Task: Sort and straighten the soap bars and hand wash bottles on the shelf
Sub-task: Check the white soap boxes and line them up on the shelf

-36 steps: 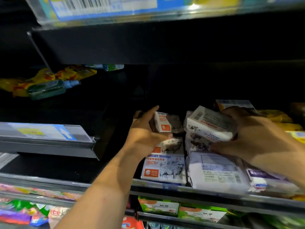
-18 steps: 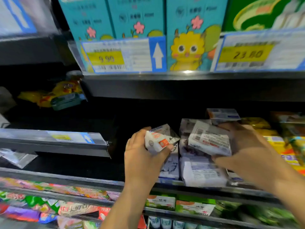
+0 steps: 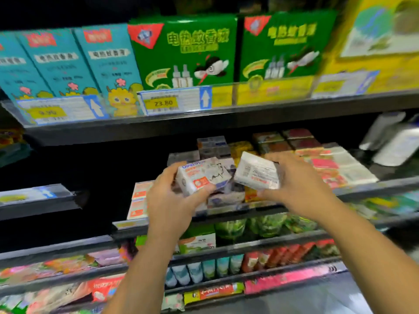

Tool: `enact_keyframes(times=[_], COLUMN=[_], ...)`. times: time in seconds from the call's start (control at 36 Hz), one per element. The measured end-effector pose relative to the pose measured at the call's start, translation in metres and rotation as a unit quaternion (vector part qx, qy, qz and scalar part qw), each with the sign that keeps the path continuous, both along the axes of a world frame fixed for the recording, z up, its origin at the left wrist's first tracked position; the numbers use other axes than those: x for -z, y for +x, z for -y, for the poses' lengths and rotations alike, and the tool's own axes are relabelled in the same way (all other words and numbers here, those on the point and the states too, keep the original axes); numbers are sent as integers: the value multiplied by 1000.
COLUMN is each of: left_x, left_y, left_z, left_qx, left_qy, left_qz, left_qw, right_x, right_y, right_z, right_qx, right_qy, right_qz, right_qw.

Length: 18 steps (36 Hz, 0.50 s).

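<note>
My left hand (image 3: 169, 200) grips a white goat soap box (image 3: 201, 177) with orange label, lifted clear of the shelf and tilted. My right hand (image 3: 297, 186) holds a second white soap box (image 3: 256, 171), its printed back side facing me, just right of the first. Both boxes hover in front of the soap shelf (image 3: 374, 184). More goat soap boxes (image 3: 138, 200) lie flat on the shelf below my left hand. Other soap bars in yellow, brown and red wrappers (image 3: 283, 141) are stacked further back.
Pink and white packs (image 3: 335, 164) fill the shelf's right part, with white bottles (image 3: 396, 141) at far right. Above, a shelf carries teal boxes (image 3: 68, 64) and green boxes (image 3: 186, 51) behind price tags (image 3: 172, 100). Lower shelves hold many small packets (image 3: 260, 261).
Both hands have lifted their soap boxes up and away from the stack. The view has tilted upward and to the right, bringing the upper shelf into sight.
</note>
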<state>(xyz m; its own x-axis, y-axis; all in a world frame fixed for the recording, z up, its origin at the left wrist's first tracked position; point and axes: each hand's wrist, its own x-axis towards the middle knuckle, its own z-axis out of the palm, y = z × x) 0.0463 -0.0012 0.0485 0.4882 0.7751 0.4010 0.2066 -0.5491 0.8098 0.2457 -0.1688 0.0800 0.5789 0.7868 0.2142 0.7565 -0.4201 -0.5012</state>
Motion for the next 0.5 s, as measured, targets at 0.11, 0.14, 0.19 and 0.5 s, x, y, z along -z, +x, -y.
enact_keyframes(times=[0.11, 0.14, 0.19, 0.5], left_x=[-6, -7, -5, 6], left_y=[43, 55, 82, 242], left_z=[23, 30, 43, 121], left_qx=[18, 35, 63, 70], left_qy=[15, 2, -16, -91], left_qz=[-4, -7, -5, -98], left_qw=[1000, 999, 998, 989], right_x=[2, 2, 1, 19], right_y=[39, 50, 72, 216], right_z=[44, 55, 78, 168], right_qx=[32, 40, 36, 80], right_qy=[0, 3, 19, -36], right_qz=[28, 29, 33, 103], right_qw=[999, 999, 999, 991])
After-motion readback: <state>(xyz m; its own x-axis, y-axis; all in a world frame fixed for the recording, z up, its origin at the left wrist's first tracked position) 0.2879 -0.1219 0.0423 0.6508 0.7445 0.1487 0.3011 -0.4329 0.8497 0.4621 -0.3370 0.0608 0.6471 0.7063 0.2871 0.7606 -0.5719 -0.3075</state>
